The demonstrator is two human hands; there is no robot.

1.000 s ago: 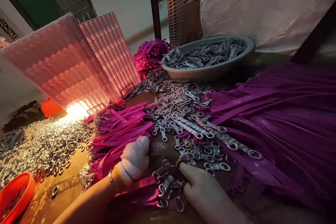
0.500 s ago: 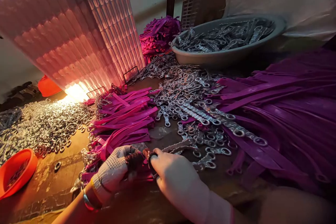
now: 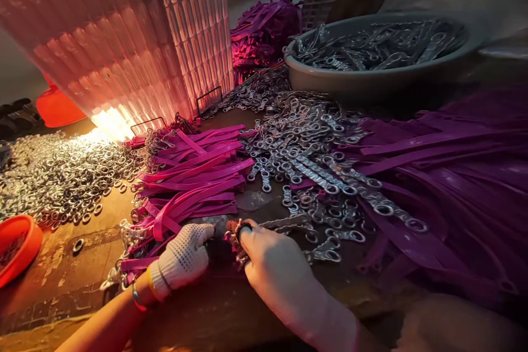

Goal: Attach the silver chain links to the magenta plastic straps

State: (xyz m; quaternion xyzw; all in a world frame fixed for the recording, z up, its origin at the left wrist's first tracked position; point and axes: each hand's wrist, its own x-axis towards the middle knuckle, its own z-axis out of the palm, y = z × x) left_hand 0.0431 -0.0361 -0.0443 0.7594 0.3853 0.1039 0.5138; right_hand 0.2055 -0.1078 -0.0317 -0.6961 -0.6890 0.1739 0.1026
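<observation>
The left hand [image 3: 179, 261], in a white knitted glove with dark dots, was seen curled at the near edge of a row of flat, bright magenta straps [image 3: 202, 168] laid across the brown wooden desk [image 3: 53, 267]. Its fingertips were lost in shadow; whether anything was gripped could not be told. The right hand [image 3: 280, 272] was noted just beside it, a gap between the two, its fingers bent close together. A reddish-brown textured patch [image 3: 234, 226] was seen at their tips; whether this was a covering or a held piece could not be made out. A flat, braided silver strip [image 3: 291, 222] was seen just beyond the knuckles, contact unclear. Farther off, a heap of silver metal strips with ringed ends [image 3: 297, 132] was spread between the magenta row and a broad pile of dark purple straps [image 3: 454, 192].
</observation>
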